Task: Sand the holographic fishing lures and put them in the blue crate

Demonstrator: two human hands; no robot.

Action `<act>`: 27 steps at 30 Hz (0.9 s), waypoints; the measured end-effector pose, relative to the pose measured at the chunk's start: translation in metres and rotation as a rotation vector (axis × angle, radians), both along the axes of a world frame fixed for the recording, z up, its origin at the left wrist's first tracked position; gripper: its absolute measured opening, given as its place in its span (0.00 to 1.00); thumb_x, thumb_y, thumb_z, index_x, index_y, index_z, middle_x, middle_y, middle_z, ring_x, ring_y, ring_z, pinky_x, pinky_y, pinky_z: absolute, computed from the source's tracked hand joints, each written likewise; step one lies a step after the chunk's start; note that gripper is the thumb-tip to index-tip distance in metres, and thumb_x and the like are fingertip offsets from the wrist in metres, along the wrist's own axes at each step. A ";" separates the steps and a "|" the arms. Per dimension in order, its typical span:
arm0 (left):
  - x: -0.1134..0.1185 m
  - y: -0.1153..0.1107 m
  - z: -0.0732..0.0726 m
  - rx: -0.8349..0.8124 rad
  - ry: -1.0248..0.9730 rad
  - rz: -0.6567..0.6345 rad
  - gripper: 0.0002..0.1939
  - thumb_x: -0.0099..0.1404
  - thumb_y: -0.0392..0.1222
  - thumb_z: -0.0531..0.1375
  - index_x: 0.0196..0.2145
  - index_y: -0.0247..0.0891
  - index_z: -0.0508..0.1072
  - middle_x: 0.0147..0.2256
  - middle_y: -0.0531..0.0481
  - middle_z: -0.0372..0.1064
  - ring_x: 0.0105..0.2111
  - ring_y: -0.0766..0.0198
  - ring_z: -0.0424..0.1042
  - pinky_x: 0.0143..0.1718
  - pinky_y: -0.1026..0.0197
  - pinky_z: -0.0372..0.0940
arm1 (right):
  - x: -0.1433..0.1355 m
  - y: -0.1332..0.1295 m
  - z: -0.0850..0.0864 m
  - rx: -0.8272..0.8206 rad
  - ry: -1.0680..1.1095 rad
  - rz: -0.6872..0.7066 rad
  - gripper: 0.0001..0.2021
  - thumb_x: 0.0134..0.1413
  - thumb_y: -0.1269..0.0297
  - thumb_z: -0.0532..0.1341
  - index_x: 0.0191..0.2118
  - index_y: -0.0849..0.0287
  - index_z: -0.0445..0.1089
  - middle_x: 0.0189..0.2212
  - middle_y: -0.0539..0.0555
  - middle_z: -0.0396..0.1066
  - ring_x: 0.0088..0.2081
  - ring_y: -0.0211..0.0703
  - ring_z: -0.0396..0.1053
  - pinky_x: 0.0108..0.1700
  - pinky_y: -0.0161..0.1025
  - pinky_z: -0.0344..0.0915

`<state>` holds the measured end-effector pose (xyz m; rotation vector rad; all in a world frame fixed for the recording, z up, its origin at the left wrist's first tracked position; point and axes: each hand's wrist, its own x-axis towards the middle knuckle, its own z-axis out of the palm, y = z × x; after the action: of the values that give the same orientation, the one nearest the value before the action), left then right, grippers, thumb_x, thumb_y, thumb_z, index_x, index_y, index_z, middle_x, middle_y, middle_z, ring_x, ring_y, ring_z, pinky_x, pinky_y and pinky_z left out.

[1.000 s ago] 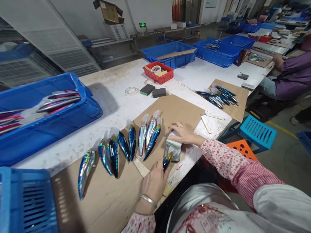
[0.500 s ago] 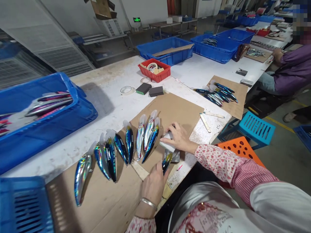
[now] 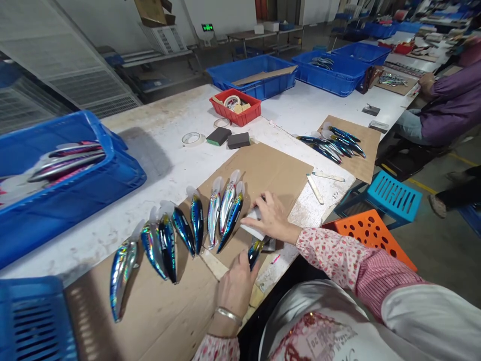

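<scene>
My left hand [image 3: 233, 288], with a silver bracelet at the wrist, is closed on a blue-black fishing lure [image 3: 255, 253] at the table's front edge. My right hand [image 3: 273, 216] grips a pale sanding block [image 3: 252, 225] between thumb and fingers. That block sits over the lure's yellowish end, hiding its tip. A grey block [image 3: 269, 245] lies partly hidden beneath. To the left, several shiny lures with clear lips stand out in a row on brown cardboard [image 3: 176, 321]; the nearest to my hands is a blue lure [image 3: 231, 223].
A blue crate [image 3: 124, 173] of pink and silver lures stands left. A red tray [image 3: 244, 118], tape roll [image 3: 193, 139] and dark sanding blocks [image 3: 238, 141] are behind. More lures [image 3: 332, 145] lie right. Stools flank the table; a purple-sleeved person [image 3: 451, 108] sits farther along.
The pale block in my right hand has come over the lure's end, covering more of it. My left hand keeps its hold. The whole view has shifted slightly.
</scene>
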<state>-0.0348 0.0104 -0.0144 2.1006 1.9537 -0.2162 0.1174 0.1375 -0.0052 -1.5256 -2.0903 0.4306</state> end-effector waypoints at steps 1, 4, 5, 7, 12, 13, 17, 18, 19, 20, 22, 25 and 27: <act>0.000 0.000 0.001 -0.006 0.002 0.001 0.14 0.70 0.46 0.48 0.48 0.36 0.64 0.38 0.44 0.74 0.34 0.56 0.77 0.28 0.61 0.62 | 0.000 0.000 0.000 0.003 0.005 0.018 0.25 0.52 0.38 0.61 0.44 0.55 0.68 0.47 0.56 0.59 0.49 0.48 0.59 0.52 0.44 0.59; 0.001 0.000 0.003 -0.003 -0.004 -0.002 0.14 0.70 0.46 0.47 0.45 0.37 0.65 0.37 0.45 0.74 0.33 0.57 0.77 0.27 0.61 0.62 | 0.001 0.002 0.000 -0.041 0.002 -0.024 0.25 0.53 0.38 0.60 0.44 0.55 0.68 0.45 0.56 0.59 0.48 0.48 0.60 0.50 0.44 0.61; 0.001 0.000 0.003 0.000 -0.006 -0.004 0.13 0.70 0.47 0.47 0.45 0.37 0.65 0.37 0.45 0.74 0.33 0.57 0.77 0.27 0.61 0.62 | -0.001 0.001 0.000 -0.051 -0.004 -0.044 0.24 0.53 0.39 0.60 0.43 0.56 0.68 0.45 0.56 0.59 0.47 0.48 0.60 0.49 0.44 0.61; 0.001 0.000 0.004 0.000 0.001 -0.001 0.13 0.70 0.46 0.48 0.46 0.37 0.65 0.37 0.44 0.74 0.33 0.57 0.77 0.28 0.62 0.62 | -0.006 -0.002 -0.001 -0.033 -0.005 -0.024 0.24 0.54 0.40 0.60 0.44 0.55 0.68 0.46 0.56 0.59 0.48 0.49 0.60 0.50 0.44 0.60; 0.003 -0.002 0.005 0.003 -0.011 0.028 0.14 0.70 0.46 0.48 0.46 0.37 0.65 0.37 0.43 0.74 0.35 0.56 0.77 0.28 0.61 0.63 | -0.012 0.001 -0.006 0.015 0.136 0.005 0.24 0.50 0.40 0.63 0.43 0.54 0.68 0.44 0.53 0.60 0.47 0.45 0.62 0.49 0.41 0.60; 0.003 -0.003 0.006 0.009 -0.032 0.037 0.14 0.70 0.46 0.48 0.47 0.36 0.65 0.37 0.43 0.75 0.36 0.56 0.77 0.29 0.61 0.63 | -0.007 0.005 -0.007 0.017 0.171 -0.034 0.23 0.50 0.40 0.64 0.42 0.55 0.68 0.43 0.53 0.60 0.46 0.45 0.62 0.49 0.41 0.61; 0.003 -0.004 0.007 0.025 -0.122 0.069 0.16 0.71 0.47 0.47 0.46 0.34 0.65 0.35 0.42 0.75 0.37 0.55 0.77 0.31 0.60 0.64 | 0.022 0.020 -0.007 0.036 0.225 -0.073 0.20 0.51 0.47 0.66 0.39 0.58 0.68 0.41 0.52 0.61 0.45 0.43 0.63 0.48 0.39 0.60; 0.002 -0.004 0.008 0.027 -0.142 0.069 0.16 0.71 0.47 0.47 0.46 0.34 0.65 0.35 0.42 0.76 0.37 0.54 0.77 0.32 0.60 0.64 | 0.028 0.020 -0.006 0.032 0.203 -0.045 0.19 0.51 0.48 0.66 0.39 0.58 0.68 0.41 0.52 0.62 0.44 0.43 0.63 0.48 0.39 0.60; 0.002 -0.004 0.008 0.030 -0.159 0.068 0.17 0.71 0.47 0.47 0.46 0.34 0.65 0.35 0.42 0.76 0.37 0.54 0.77 0.33 0.59 0.64 | 0.033 0.019 -0.004 0.019 0.166 -0.014 0.18 0.52 0.48 0.66 0.38 0.58 0.68 0.40 0.51 0.62 0.43 0.42 0.63 0.47 0.39 0.60; 0.002 -0.003 0.009 0.034 -0.173 0.066 0.17 0.71 0.48 0.46 0.47 0.33 0.65 0.35 0.42 0.76 0.37 0.54 0.77 0.33 0.59 0.65 | 0.036 0.016 -0.002 -0.002 0.121 0.009 0.17 0.53 0.48 0.65 0.38 0.58 0.68 0.39 0.51 0.62 0.43 0.42 0.63 0.46 0.38 0.60; 0.001 -0.002 0.008 0.046 -0.188 0.061 0.18 0.71 0.48 0.46 0.49 0.33 0.65 0.36 0.42 0.76 0.36 0.54 0.77 0.32 0.59 0.65 | 0.037 0.008 0.002 -0.050 0.024 0.030 0.17 0.53 0.48 0.64 0.37 0.57 0.68 0.38 0.51 0.62 0.42 0.43 0.62 0.44 0.39 0.59; 0.000 -0.002 0.006 0.051 -0.171 0.065 0.20 0.70 0.49 0.47 0.49 0.33 0.66 0.34 0.42 0.76 0.35 0.53 0.77 0.31 0.59 0.65 | 0.033 -0.002 0.008 -0.079 -0.079 0.080 0.14 0.53 0.51 0.64 0.37 0.56 0.68 0.37 0.51 0.63 0.42 0.44 0.62 0.42 0.39 0.59; 0.000 -0.002 0.005 0.046 -0.159 0.063 0.20 0.70 0.49 0.46 0.49 0.32 0.66 0.34 0.41 0.76 0.34 0.52 0.77 0.30 0.59 0.65 | 0.030 -0.003 0.009 -0.072 -0.111 0.131 0.12 0.53 0.53 0.65 0.37 0.56 0.68 0.38 0.51 0.63 0.42 0.44 0.62 0.42 0.39 0.59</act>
<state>-0.0349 0.0082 -0.0099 2.0129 1.9443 0.0074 0.1476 0.1342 0.0039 -1.4886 -2.2928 0.4841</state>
